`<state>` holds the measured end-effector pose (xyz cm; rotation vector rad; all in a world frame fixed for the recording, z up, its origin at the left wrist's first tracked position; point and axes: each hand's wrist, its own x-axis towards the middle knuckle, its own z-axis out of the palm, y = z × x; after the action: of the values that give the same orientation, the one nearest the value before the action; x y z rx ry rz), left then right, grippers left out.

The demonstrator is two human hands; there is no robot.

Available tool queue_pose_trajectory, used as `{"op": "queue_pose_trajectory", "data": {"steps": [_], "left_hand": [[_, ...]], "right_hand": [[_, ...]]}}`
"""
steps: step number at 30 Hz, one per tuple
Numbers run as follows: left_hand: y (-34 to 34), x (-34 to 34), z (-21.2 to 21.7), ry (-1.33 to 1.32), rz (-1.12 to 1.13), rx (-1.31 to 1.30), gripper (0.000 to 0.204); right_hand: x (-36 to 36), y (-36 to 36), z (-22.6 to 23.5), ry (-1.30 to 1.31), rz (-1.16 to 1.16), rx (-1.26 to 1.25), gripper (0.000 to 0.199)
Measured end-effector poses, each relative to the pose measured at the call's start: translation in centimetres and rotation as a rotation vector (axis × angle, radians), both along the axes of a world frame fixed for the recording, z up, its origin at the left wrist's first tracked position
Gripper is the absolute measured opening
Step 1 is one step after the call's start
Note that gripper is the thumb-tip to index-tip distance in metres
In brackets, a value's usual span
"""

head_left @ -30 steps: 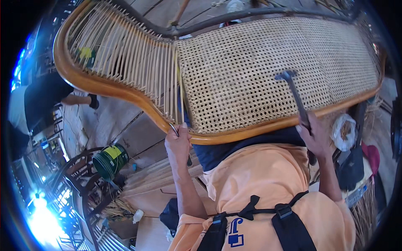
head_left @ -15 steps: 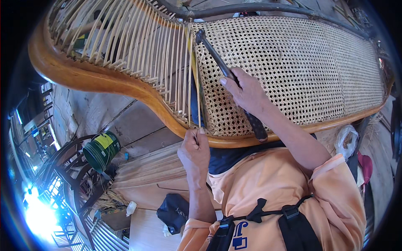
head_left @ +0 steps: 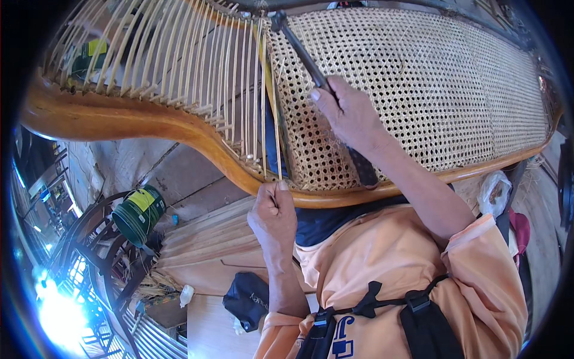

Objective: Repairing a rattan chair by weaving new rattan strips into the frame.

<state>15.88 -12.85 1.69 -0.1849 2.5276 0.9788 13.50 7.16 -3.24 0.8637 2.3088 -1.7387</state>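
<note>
A long curved wooden furniture frame [head_left: 137, 122] lies across in front of me, and its right part is filled with woven cane webbing [head_left: 412, 90]. Rattan strands [head_left: 209, 66] are strung side by side over the left part. My right hand [head_left: 353, 116] is closed around the handle of a hammer [head_left: 302, 54]. Its head is over the far edge, where strands meet webbing. My left hand [head_left: 273, 212] is closed at the near rail, thumb and forefinger pinching the lower end of a pale rattan strand [head_left: 279, 158]. The fingers partly hide that end.
A green bucket [head_left: 139, 215] with a yellow label stands at the left beside dark curved wooden furniture. Below my left arm lies a dark cloth bag or cap [head_left: 246, 301]. A clear plastic bag [head_left: 495, 192] hangs at the right. Wooden boards [head_left: 200, 239] lie near the frame.
The furniture frame and hammer sit slightly further left and higher in view. Both hands keep their grips.
</note>
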Motion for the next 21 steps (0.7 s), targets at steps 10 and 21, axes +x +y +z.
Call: {"op": "queue_pose_trajectory", "data": {"steps": [10, 21], "left_hand": [[0.3, -0.3, -0.4, 0.024, 0.005, -0.021, 0.019], [0.6, -0.3, -0.1, 0.12, -0.074, -0.059, 0.021]], "right_hand": [[-0.4, -0.6, -1.4, 0.02, 0.03, 0.026, 0.027], [4.9, 3.8, 3.4, 0.088, -0.016, -0.009, 0.028]]}}
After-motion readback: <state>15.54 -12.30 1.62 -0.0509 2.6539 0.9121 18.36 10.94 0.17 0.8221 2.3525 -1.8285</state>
